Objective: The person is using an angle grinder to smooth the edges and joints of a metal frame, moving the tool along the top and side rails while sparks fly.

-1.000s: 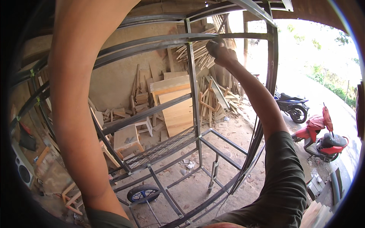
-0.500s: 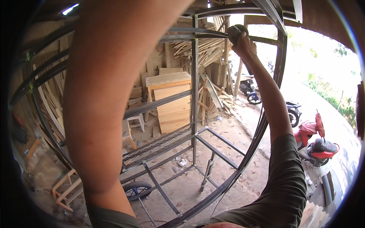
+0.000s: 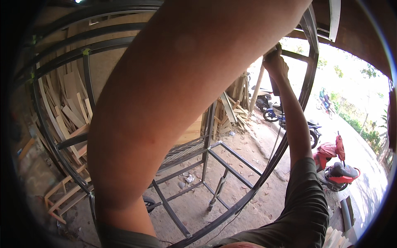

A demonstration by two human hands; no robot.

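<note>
"Metal frame point(image 3: 230, 168) ahead of you: how far along are you?"

"Its bars point(image 3: 87, 74) look joined; your overhead tool work seems under way, though what's left I can't tell."

"And your hands?"

"Your right hand point(image 3: 276, 68), arm point(image 3: 297, 132) raised, wraps around a dark tool point(image 3: 275, 87) near the frame's upper right. Your left arm point(image 3: 165, 103) crosses the view, left hand unseen; I can't tell its grip."

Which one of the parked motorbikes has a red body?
The scooter at right, lowest in the picture; the other parked motorbikes, higher up, look blue or dark.
</note>
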